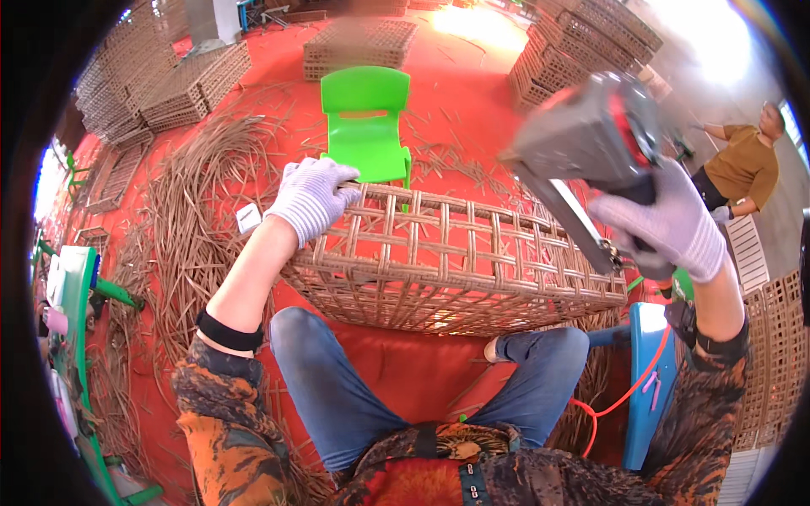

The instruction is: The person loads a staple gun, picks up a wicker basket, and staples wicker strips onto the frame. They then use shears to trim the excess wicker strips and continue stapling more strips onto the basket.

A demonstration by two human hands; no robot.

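A large brown openwork wicker basket stands across in front of my knees, its sides made of crossed strips. My gloved left hand closes over the top rim at its left corner, fingers curled round the edge. In my gloved right hand is a bulky grey and black staple gun, gripped by its handle. The gun is slightly blurred and tilted, above the basket's right end. Its long metal magazine slants down toward the right corner; whether it touches the rim I cannot tell.
A green plastic chair stands just beyond the basket. Loose brown strips lie heaped on the red floor at left. Stacked woven baskets stand farther back. A red hose runs beside a blue stool. Another person is at right.
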